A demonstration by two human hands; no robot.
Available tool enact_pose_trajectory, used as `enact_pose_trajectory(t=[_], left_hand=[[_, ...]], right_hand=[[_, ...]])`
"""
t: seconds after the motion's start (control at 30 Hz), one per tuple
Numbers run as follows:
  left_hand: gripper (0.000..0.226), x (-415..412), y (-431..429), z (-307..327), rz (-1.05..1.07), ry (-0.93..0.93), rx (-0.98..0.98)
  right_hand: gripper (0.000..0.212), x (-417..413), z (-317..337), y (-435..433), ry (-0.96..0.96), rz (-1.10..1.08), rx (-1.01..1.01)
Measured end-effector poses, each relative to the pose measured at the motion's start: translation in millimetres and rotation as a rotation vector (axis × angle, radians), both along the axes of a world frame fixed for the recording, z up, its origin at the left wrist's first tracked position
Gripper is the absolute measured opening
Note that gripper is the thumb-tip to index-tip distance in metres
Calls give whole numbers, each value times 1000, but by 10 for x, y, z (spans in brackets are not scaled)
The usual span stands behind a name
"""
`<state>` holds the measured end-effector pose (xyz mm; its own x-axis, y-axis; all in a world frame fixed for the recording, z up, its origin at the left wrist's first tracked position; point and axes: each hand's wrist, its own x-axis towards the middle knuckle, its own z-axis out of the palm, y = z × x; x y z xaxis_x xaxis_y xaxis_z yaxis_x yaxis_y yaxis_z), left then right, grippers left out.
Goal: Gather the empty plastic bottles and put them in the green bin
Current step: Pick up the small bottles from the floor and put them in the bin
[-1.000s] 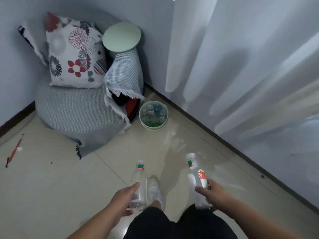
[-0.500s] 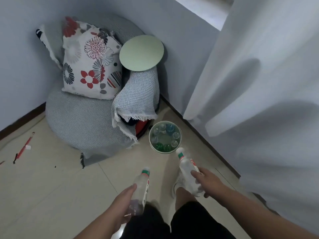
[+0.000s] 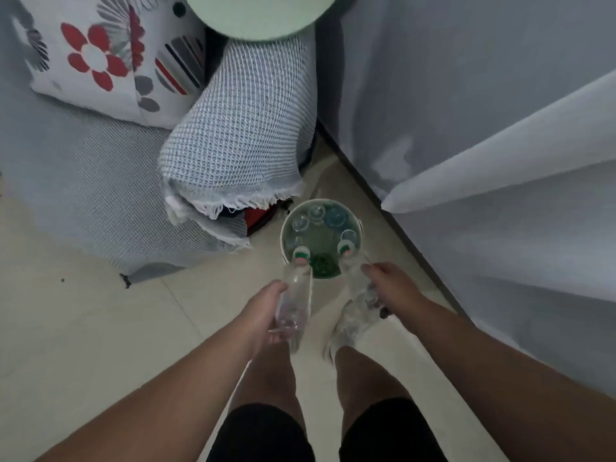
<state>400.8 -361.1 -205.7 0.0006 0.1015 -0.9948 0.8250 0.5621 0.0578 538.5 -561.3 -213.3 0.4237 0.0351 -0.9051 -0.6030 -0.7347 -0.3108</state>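
The round green bin [image 3: 286,228] stands on the floor in front of my feet, with several clear bottles standing inside it. My left hand [image 3: 263,315] grips a clear empty bottle [image 3: 295,295] by its lower body, its green-banded cap pointing at the bin's near rim. My right hand [image 3: 388,285] grips a second clear bottle [image 3: 353,278], whose cap also reaches over the near rim. Both bottles tilt forward toward the bin.
A grey cushioned seat [image 3: 83,181] with a flowered pillow [image 3: 110,58] and a draped checked blanket [image 3: 240,128] sits left of the bin. A pale green round disc [image 3: 260,15] is above. White curtains [image 3: 500,161] and a dark baseboard [image 3: 366,181] run along the right.
I have walked up to the bin and leaned over it. Both hands have carried their bottles forward until the caps reach the bin's near rim.
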Motion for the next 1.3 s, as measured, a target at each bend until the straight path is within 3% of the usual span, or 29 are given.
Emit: enact_pose_trajectory(t=[0.17, 0.3, 0.53, 0.7, 0.8, 0.93, 1.1, 1.2, 1.3], left_hand=[[40, 438, 45, -771, 30, -41, -55], [59, 699, 33, -1437, -54, -82, -34], [58, 966, 28, -2149, -86, -37, -50], [60, 1019, 176, -2369, -77, -25, -40], [57, 944, 231, -2400, -34, -96, -45], [48, 765, 238, -2384, -141, -267, 74], [58, 729, 222, -2473, -138, -320, 108], [43, 825, 211, -2625, -357, -338, 291], [44, 931, 233, -2747, -579, -337, 462]], right_hand=[[51, 247, -918, 348, 28, 1, -30], [51, 381, -1593, 499, 67, -30, -92], [65, 525, -2297, 530, 156, -101, -90], [48, 487, -2473, 652, 143, -163, 33], [35, 422, -2407, 608, 6, -145, 106], [25, 248, -2284, 445, -176, 0, 273], [53, 188, -2353, 341, -287, 321, 130], [48, 299, -2451, 431, -327, 340, 83], [42, 433, -2576, 542, -337, 309, 64]])
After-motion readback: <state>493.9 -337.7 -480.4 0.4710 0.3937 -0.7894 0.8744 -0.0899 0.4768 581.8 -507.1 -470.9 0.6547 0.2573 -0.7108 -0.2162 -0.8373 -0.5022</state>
